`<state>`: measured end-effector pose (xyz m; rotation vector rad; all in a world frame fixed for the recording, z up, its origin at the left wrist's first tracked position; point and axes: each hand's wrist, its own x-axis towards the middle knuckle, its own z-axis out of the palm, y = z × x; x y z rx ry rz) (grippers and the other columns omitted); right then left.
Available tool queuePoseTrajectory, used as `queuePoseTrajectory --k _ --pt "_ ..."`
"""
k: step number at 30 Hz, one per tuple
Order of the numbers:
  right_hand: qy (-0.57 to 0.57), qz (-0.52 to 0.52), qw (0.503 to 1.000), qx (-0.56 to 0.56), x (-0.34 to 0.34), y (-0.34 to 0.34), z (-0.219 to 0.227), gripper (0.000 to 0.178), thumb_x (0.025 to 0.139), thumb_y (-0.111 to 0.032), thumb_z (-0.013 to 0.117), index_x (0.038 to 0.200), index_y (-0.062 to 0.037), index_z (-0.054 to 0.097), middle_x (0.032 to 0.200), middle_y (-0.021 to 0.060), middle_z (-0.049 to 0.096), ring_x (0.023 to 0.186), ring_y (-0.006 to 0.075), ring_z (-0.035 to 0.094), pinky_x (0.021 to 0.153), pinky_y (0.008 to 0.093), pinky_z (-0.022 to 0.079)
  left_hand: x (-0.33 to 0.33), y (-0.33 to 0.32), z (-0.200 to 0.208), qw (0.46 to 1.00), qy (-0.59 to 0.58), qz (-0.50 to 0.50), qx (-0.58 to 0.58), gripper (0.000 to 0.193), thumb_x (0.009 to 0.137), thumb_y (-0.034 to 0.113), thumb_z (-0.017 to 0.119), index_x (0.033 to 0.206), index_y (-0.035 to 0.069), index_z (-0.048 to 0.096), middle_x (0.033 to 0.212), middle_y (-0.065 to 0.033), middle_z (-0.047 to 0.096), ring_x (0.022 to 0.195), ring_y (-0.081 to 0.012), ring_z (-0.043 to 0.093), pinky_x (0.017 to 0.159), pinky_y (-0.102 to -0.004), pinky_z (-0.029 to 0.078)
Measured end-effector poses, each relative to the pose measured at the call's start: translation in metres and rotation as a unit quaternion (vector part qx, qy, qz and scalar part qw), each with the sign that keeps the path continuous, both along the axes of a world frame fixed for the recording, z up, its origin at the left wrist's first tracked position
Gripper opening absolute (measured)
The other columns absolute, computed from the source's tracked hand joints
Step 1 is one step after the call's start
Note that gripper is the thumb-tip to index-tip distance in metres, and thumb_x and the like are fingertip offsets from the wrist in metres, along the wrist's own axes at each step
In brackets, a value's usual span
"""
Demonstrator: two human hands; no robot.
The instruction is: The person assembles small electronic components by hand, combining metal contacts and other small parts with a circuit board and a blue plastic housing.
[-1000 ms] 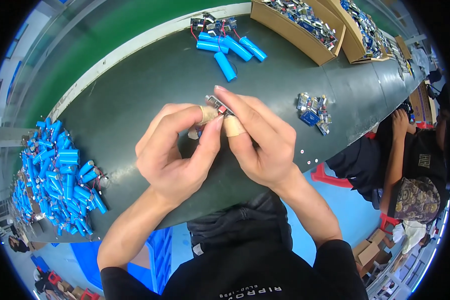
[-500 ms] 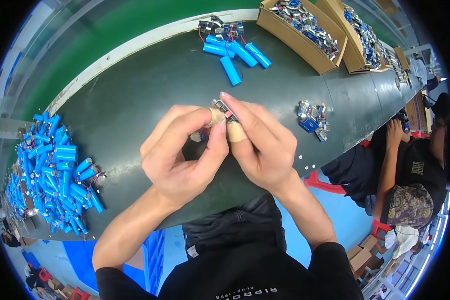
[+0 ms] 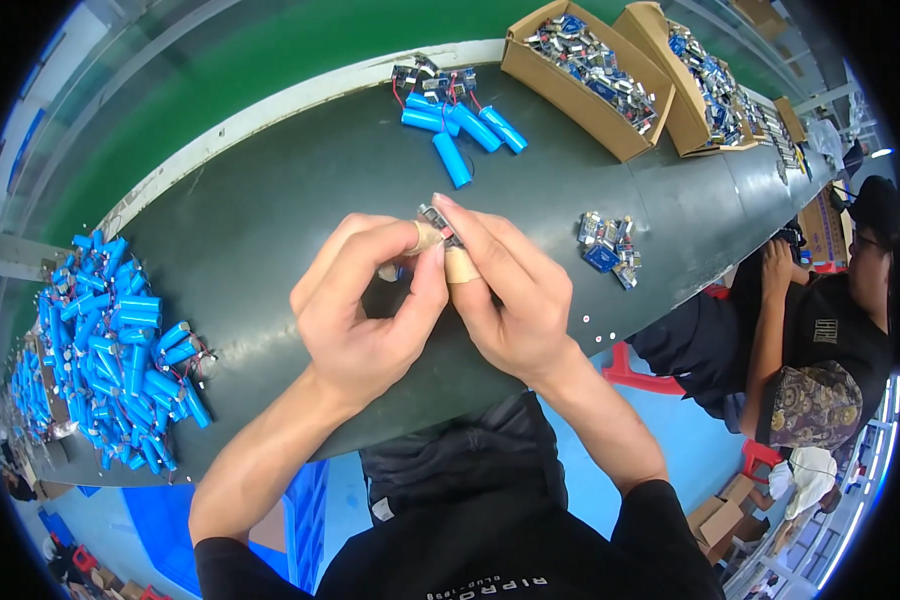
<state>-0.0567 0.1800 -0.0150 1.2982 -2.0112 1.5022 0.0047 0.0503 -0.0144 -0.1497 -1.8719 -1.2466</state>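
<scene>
Above dark table (image 3: pixel 270 180) — hands (image 3: pixel 365 300) (image 3: pixel 517 290) pinched nearly closed, gripping small circuit board (image 3: pixel 434 217).

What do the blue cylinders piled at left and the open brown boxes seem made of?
Blue cylinders: probably glossy plastic film outside, judging by smooth highlights; insides unseen. Open brown boxes: most likely matt cardboard, from plain, shineless tan walls.
</scene>
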Motion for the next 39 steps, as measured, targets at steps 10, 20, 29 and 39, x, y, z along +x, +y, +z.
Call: queuePoseTrajectory --k 10,20,29,39 --pt "-0.009 -0.004 1.000 0.010 0.001 0.002 0.007 0.031 0.087 0.004 0.058 0.118 0.0060 0.063 0.099 0.0193 0.068 0.086 0.0261 0.068 0.075 0.0314 0.054 0.004 -0.003 -0.001 1.000 -0.002 0.007 0.012 0.024 0.073 -0.007 0.073 0.094 -0.003 0.063 0.088 -0.0133 0.064 0.073 -0.0184 0.062 0.063 -0.0263 0.050" --pt "-0.154 -0.090 0.973 0.145 -0.090 -0.007 0.060 0.032 0.098 -0.012 0.052 0.125 0.0030 0.059 0.106 0.0122 0.069 0.095 0.0150 0.065 0.087 0.0285 0.050 0.000 -0.011 0.007 0.996 -0.058 0.069 0.006 0.021 0.079 -0.003 0.067 0.099 -0.001 0.064 0.109 -0.0146 0.057 0.097 -0.0233 0.059 0.085 -0.0324 0.048" --pt "-0.181 -0.135 0.965 0.133 -0.045 0.018 0.043 0.033 0.098 -0.016 0.056 0.125 0.0019 0.060 0.108 0.0115 0.069 0.099 0.0157 0.065 0.089 0.0286 0.049 0.001 -0.039 0.019 0.993 -0.042 0.112 -0.023 0.020 0.080 0.000 0.067 0.100 -0.001 0.063 0.100 -0.0114 0.060 0.089 -0.0219 0.059 0.077 -0.0302 0.047" --pt "-0.251 -0.071 0.955 0.143 0.018 0.053 0.001 0.022 0.095 -0.006 0.056 0.112 0.0027 0.067 0.086 0.0048 0.065 0.070 0.0081 0.054 0.062 0.0199 0.042 0.114 -0.168 0.090 0.868 -0.218 0.368 -0.252 0.014 0.080 0.012 0.071 0.088 0.001 0.067 0.091 -0.0143 0.060 0.092 -0.0315 0.058 0.081 -0.0405 0.046"
